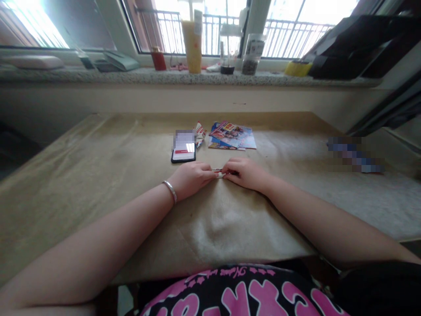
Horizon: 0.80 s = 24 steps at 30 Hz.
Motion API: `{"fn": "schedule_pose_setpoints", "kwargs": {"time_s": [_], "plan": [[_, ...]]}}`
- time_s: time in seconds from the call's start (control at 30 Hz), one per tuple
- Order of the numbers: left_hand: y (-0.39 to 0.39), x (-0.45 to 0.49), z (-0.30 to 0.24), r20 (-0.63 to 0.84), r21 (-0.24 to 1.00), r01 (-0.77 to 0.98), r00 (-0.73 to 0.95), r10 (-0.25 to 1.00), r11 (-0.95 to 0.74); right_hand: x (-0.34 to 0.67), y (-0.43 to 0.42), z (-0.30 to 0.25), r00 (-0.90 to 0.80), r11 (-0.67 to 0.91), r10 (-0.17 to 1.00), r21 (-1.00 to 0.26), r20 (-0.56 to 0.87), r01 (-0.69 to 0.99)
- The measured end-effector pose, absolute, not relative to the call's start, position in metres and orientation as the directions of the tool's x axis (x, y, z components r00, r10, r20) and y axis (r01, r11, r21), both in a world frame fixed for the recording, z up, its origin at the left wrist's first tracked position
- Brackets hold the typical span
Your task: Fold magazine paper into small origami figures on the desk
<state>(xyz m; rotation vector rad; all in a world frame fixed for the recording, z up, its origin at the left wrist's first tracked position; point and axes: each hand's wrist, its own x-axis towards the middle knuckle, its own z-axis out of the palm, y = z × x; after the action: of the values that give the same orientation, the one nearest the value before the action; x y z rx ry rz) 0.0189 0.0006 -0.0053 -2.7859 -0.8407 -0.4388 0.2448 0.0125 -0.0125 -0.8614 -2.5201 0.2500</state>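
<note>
My left hand, with a silver bracelet on its wrist, and my right hand meet at the middle of the table. Both are closed in a pinch on a small folded piece of paper, white with a little colour, held just above the brown paper cover. Most of the piece is hidden by my fingers. A phone with a lit screen lies just beyond my left hand. A stack of colourful printed sheets lies beyond my right hand.
A small folded coloured scrap sits between phone and sheets. A blurred flat item lies at the right of the table. The stone windowsill behind holds a tall yellow cup, a red jar, other jars and a black device.
</note>
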Motion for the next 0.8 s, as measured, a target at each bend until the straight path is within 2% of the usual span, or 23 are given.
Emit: {"fn": "schedule_pose_setpoints", "kwargs": {"time_s": [0.1, 0.3, 0.53, 0.7, 0.8], "plan": [[-0.0005, 0.0198, -0.0042, 0.321, -0.11, 0.577, 0.791, 0.52, -0.81, 0.2455, 0.0125, -0.0113, -0.719, 0.803, 0.596, -0.269, 0.356, 0.532], [-0.0015, 0.0203, -0.003, 0.304, -0.071, 0.578, 0.789, 0.534, -0.813, 0.2452, 0.0126, -0.0118, -0.711, 0.791, 0.612, -0.294, 0.346, 0.537], [0.0012, 0.0205, -0.004, 0.312, -0.044, 0.568, 0.789, 0.529, -0.822, 0.2445, 0.015, -0.0142, -0.679, 0.759, 0.645, -0.394, 0.349, 0.518], [0.0032, 0.0175, -0.0066, 0.323, -0.033, 0.503, 0.823, 0.467, -0.864, 0.2444, 0.0172, -0.0153, -0.676, 0.759, 0.639, -0.444, 0.367, 0.476], [0.0026, 0.0176, -0.0067, 0.322, -0.026, 0.526, 0.81, 0.491, -0.85, 0.2442, 0.0176, -0.0156, -0.666, 0.746, 0.652, -0.464, 0.363, 0.478]]}}
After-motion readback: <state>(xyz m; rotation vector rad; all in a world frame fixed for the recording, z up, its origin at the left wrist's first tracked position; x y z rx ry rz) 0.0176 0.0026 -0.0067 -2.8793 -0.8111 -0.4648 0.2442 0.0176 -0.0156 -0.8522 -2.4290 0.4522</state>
